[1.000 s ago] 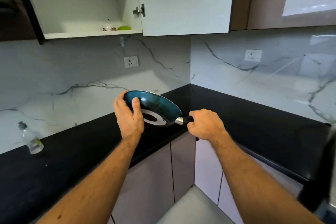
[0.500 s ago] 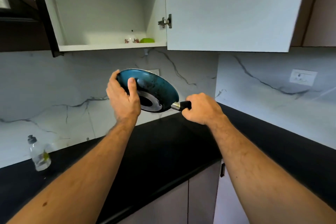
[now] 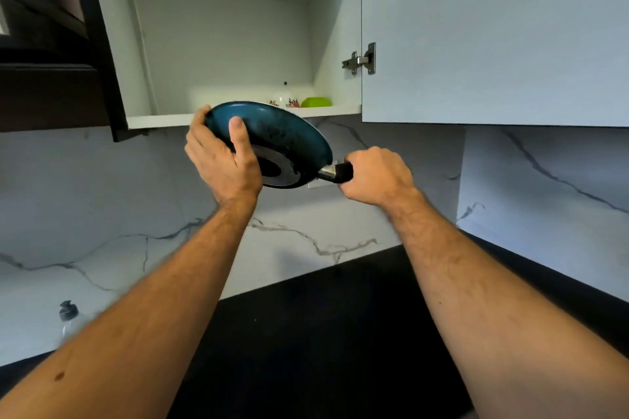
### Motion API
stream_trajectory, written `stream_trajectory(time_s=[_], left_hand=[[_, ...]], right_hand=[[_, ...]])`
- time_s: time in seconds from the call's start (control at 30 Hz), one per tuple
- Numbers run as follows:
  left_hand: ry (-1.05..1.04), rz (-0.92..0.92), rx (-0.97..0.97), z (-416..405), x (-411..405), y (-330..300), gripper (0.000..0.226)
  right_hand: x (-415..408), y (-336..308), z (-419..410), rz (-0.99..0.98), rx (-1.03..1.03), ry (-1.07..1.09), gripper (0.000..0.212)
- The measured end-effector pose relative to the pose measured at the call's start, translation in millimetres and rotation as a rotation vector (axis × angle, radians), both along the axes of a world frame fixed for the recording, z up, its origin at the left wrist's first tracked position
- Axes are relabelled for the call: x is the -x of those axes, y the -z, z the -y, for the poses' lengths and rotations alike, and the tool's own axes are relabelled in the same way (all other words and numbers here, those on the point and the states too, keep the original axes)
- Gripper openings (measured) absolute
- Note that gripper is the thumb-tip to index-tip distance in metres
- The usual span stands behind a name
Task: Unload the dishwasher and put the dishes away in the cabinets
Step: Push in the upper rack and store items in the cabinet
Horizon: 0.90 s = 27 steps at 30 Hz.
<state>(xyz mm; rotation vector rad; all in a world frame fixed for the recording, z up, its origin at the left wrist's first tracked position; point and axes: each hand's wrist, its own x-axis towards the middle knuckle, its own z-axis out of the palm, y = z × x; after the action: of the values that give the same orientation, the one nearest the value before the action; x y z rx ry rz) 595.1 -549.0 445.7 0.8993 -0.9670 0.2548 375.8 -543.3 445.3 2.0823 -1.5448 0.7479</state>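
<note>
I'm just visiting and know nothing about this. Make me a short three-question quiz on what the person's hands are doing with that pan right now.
1. True or false: the blue frying pan already rests flat on the cabinet shelf.
2. Which hand holds the pan's black handle? A) left hand B) right hand C) neither
3. Fill in: on the shelf's right side, beside a white flowered dish, sits a ____ bowl.

Key
1. False: the pan is tilted, held in the air at the shelf's front edge.
2. B: the right hand grips the handle, and the left hand holds the rim.
3. Green.
</note>
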Motion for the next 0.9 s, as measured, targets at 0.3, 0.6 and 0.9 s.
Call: stream_trajectory(time_s=[0.3, 0.6, 0.9], left_hand=[[-0.153, 0.027, 0.121, 54.2, -13.3, -67.9, 0.066], [-0.392, 0.019, -0.024, 91.7, -22.4, -142.1, 0.072], [-0.422, 0.052, -0.557, 137.0, -64.4, -202.3, 0.069]], right_hand=[[-10.7, -71.7, 78.9, 0.004, 0.154, -0.118, 0.014], [-34.7, -135.7, 142.7, 0.111, 0.083, -0.244, 0.018], [-77.7, -167.5, 207.7, 0.225, -0.163, -0.377, 0.017]])
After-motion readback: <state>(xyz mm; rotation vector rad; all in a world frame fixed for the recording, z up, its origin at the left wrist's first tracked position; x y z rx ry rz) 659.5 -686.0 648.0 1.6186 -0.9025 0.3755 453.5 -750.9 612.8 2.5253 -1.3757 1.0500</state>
